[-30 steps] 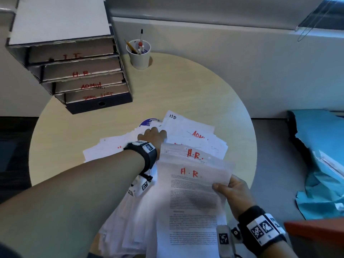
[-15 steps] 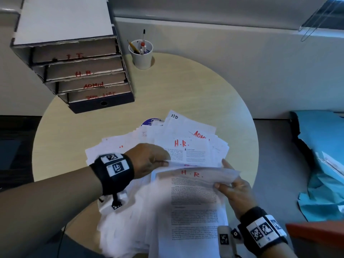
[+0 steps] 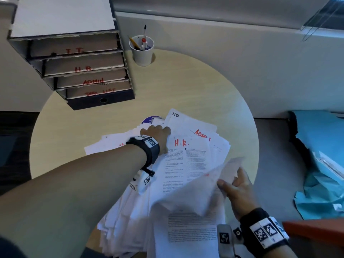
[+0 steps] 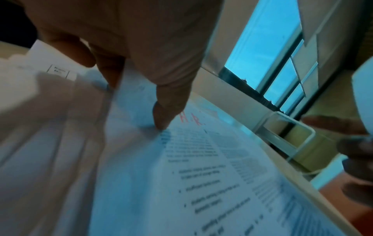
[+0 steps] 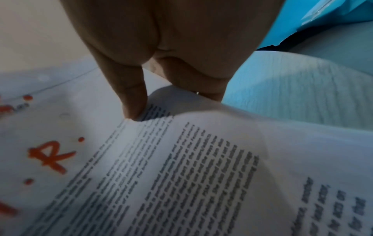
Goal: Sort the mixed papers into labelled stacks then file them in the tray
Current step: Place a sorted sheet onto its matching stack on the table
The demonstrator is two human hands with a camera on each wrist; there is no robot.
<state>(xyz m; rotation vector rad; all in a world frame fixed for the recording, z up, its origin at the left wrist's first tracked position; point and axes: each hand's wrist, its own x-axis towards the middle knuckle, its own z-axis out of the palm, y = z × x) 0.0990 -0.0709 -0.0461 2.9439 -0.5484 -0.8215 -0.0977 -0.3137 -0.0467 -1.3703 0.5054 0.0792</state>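
A loose pile of white papers (image 3: 212, 140) with red labels covers the near half of the round table (image 3: 186, 86). My left hand (image 3: 158, 132) reaches over the pile to the top left corner of a two-column sheet marked H.R. (image 3: 186, 159). In the left wrist view its thumb (image 4: 161, 121) presses on that sheet (image 4: 201, 167) and a finger curls at the sheet's edge. My right hand (image 3: 236, 187) pinches a lifted, curling H.R. sheet (image 3: 202, 189), thumb (image 5: 133, 110) on top of the sheet (image 5: 181, 159). The cardboard file tray (image 3: 80, 67) stands at the far left, its slots lettered I.T., H.R., ADMIN and TASK LIST.
A white cup (image 3: 142, 53) with pens stands right of the tray. A purple disc (image 3: 150, 119) peeks out behind the pile. Blue plastic sheeting (image 3: 320, 155) lies on the floor at right, and a red-orange edge (image 3: 316, 229) shows at the lower right.
My left hand drew back with the two-column H.R. sheet, then moved forward to its top corner as it settled on the pile. The right hand's sheet has curled upward.
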